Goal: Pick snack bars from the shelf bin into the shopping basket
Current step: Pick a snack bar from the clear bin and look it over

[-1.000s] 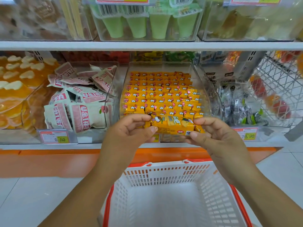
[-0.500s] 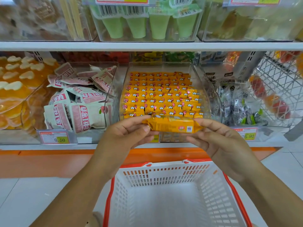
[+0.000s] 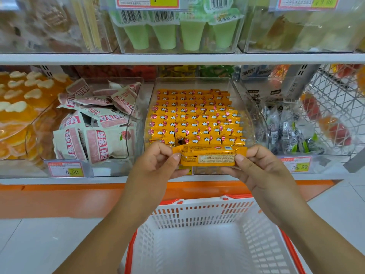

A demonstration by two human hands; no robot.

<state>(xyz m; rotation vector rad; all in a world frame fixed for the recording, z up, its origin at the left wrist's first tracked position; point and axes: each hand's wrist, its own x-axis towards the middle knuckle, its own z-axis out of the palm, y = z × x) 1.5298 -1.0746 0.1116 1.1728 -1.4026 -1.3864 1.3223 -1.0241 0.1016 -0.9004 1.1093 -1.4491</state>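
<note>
**Snack bar out of bin, held over basket**

Snack bar [image 3: 209, 156] is in both hands, level, just in front of the shelf bin [image 3: 246, 99] and above the far rim of the shopping basket [image 3: 197, 212]. Its printed back side faces the camera. Left hand [image 3: 158, 165] pinches the left end of the wrapper, thumb on the near face and the other fingers [image 3: 158, 148] curled behind. Right hand [image 3: 260, 169] pinches the right end the same way.

The bin sits at the front edge of the lower shelf [image 3: 59, 179], packed with tight rows of the same orange bars, with one dark gap in the front row. The basket is white with an orange rim and sits below the shelf's front edge; nothing shows inside it. A bin of pink-and-white pouches [image 3: 94, 143] is next on the left.

Handling, judged:
- The bar looks light, and one hand should do.
- The wrapper looks glossy, so it is likely slick and crinkly.
- The contents are probably brittle, so don't squeeze or bend the middle.
- Best hold is the crimped end seals, or a light pinch across the long edges.
- The next step is likely to lower it and let go into the basket. A short drop seems safe.
</note>
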